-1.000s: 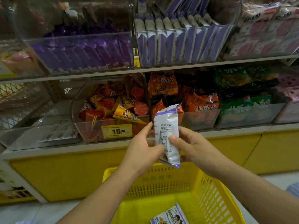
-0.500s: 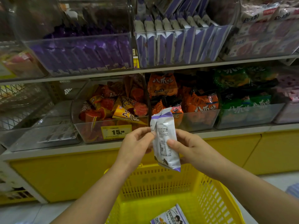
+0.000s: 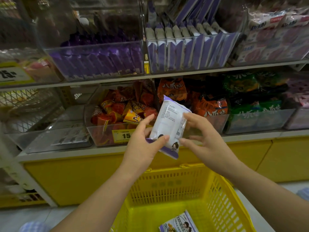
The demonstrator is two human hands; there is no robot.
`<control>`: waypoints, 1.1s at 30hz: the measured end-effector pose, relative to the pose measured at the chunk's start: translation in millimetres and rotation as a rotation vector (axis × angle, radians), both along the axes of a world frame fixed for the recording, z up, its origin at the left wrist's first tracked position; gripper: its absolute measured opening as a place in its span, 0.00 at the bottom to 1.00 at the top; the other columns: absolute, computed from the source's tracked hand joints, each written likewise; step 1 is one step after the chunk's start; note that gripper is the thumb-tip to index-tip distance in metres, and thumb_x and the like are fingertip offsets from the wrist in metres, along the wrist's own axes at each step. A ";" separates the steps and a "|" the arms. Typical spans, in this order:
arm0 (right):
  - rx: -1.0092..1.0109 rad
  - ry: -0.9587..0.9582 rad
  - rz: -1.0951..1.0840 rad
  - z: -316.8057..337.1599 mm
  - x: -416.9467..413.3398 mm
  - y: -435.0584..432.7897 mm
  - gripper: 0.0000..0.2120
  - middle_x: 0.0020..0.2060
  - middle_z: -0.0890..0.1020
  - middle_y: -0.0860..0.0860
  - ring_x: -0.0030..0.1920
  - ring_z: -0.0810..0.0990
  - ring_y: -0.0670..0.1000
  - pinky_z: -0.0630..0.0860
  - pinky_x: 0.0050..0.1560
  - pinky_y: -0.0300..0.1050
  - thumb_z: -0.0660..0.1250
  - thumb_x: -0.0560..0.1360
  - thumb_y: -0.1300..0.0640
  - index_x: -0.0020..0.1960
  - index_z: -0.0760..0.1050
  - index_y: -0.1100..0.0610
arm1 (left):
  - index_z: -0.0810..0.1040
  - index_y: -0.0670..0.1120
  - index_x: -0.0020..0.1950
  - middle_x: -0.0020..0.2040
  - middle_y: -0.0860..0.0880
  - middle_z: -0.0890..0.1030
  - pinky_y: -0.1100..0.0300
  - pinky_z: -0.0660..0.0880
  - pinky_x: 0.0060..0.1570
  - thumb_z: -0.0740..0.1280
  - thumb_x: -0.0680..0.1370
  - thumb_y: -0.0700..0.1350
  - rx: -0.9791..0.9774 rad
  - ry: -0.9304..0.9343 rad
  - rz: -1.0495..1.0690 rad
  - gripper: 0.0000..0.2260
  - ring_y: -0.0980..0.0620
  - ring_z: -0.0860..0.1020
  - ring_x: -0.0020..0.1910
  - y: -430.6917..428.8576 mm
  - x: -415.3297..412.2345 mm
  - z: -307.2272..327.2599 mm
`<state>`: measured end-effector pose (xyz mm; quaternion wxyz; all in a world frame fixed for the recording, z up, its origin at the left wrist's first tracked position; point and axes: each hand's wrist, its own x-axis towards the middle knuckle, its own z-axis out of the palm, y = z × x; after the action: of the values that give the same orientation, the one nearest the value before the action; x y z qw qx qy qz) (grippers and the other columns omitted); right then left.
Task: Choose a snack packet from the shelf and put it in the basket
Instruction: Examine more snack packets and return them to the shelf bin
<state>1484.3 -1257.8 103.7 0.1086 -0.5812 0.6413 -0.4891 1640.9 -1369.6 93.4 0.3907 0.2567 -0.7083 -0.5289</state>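
The left hand [image 3: 143,148] holds the snack packet [image 3: 168,126] by its lower left corner: the thumb [image 3: 160,139] lies across the printed face and the fingers curl behind it. From that grip the white and purple packet rises up and to the right, tilted, with its top purple edge farthest from the palm and its bottom edge hanging just right of the thumb. The right hand [image 3: 205,139] meets the packet on the side opposite the grip, its forefinger on the upper right edge and its thumb tip at the lower right edge. The fingers are curved and spread wide, and I cannot tell whether they clamp the packet or only touch it. Straight below the grip, well apart from it, stands the yellow basket [image 3: 222,195], with another packet [image 3: 178,223] lying on its floor. Behind the held packet is the shelf [image 3: 83,151] with its clear bins of snacks, and a yellow price tag [image 3: 122,135] shows just left of the gripping hand
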 end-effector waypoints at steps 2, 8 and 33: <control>0.038 0.144 0.078 5.8 6.5 1.9 0.34 0.73 0.58 0.37 0.71 0.61 0.36 0.72 0.65 0.40 0.72 0.70 0.47 0.69 0.58 0.31 | 0.71 0.53 0.66 0.50 0.57 0.84 0.62 0.79 0.43 0.75 0.72 0.44 -0.023 0.044 0.006 0.25 0.58 0.83 0.48 5.5 7.0 7.5; -0.058 0.065 0.213 49.6 27.0 -1.8 0.44 0.77 0.54 0.42 0.77 0.56 0.47 0.71 0.68 0.56 0.73 0.67 0.45 0.71 0.48 0.27 | 0.78 0.64 0.55 0.53 0.60 0.83 0.63 0.78 0.46 0.76 0.68 0.57 -0.158 0.156 -0.035 0.17 0.58 0.81 0.54 28.3 6.3 52.4; -0.290 0.130 0.070 273.4 -39.1 -149.2 0.17 0.48 0.83 0.46 0.51 0.83 0.44 0.79 0.56 0.51 0.69 0.76 0.57 0.60 0.70 0.43 | 0.73 0.55 0.67 0.62 0.58 0.75 0.66 0.69 0.59 0.65 0.79 0.47 -0.716 -0.261 0.212 0.16 0.62 0.73 0.60 -129.1 -30.4 237.7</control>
<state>1445.2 -1407.0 377.1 -0.0010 -0.6431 0.5490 -0.5338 1610.5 -1498.7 331.1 0.4145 0.2409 -0.8613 -0.1684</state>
